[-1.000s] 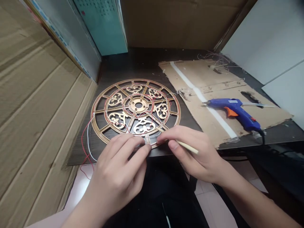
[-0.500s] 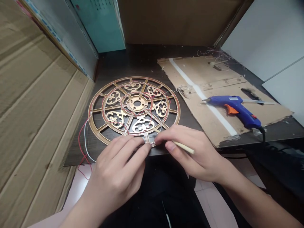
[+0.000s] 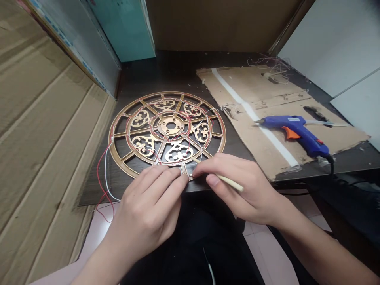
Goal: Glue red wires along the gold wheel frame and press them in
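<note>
A round gold openwork frame [image 3: 164, 126] with scroll ornaments lies on the dark table, its near rim at the table edge. Thin red and white wires run around its rings. My left hand [image 3: 151, 202] is closed over the near rim, fingers bent and thumb mostly hidden. Beside it, my right hand [image 3: 245, 188] holds a thin pale stick [image 3: 233, 183] between thumb and fingers, its far tip near the lowest scroll. The right index fingertip touches the near rim close to a spoke. A red wire [image 3: 97, 174] and a white wire [image 3: 106, 174] hang off the left side.
To the right, a blue glue gun [image 3: 299, 132] with an orange trigger rests on a cardboard sheet [image 3: 252, 154] with a white strip. Tangled thin wires [image 3: 271, 65] lie at the back. Cardboard [image 3: 44, 130] walls the left side, near a teal box [image 3: 127, 29].
The view has shifted slightly. Both hands keep nearly the same place at the near rim, and the stick stays in my right hand.
</note>
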{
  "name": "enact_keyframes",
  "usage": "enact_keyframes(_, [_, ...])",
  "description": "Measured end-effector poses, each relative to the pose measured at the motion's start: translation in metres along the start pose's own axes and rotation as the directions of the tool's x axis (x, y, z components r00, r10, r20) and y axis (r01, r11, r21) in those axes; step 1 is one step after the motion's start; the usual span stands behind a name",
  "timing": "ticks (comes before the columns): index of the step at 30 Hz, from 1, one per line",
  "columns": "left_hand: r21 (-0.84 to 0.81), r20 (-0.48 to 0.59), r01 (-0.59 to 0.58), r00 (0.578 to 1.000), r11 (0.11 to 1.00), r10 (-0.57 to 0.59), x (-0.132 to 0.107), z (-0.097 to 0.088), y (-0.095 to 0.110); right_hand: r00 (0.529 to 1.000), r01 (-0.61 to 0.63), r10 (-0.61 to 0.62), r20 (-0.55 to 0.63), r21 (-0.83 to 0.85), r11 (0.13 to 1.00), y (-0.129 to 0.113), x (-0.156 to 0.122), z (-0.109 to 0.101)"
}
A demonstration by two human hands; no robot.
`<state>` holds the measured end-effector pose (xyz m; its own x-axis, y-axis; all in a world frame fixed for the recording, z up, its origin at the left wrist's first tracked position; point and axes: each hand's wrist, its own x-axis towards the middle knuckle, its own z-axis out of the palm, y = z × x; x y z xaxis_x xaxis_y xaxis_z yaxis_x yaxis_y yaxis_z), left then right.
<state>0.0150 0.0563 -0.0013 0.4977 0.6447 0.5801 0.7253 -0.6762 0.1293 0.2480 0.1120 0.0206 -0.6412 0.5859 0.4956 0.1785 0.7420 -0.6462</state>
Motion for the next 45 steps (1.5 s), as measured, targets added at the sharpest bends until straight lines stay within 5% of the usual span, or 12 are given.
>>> enact_keyframes(36, [-0.040,-0.112,-0.004,0.994,0.999,0.000,-0.0020,0.0039,-0.0007,1.000,0.023,-0.024,0.017,0.025,0.999,0.0008,-0.0010,0.0016])
enact_keyframes(45, [-0.111,-0.145,0.075,0.985,0.991,-0.091,0.0023,0.0029,0.0038,1.000,-0.001,0.000,0.013,0.017,1.000,-0.0019,0.0005,0.0025])
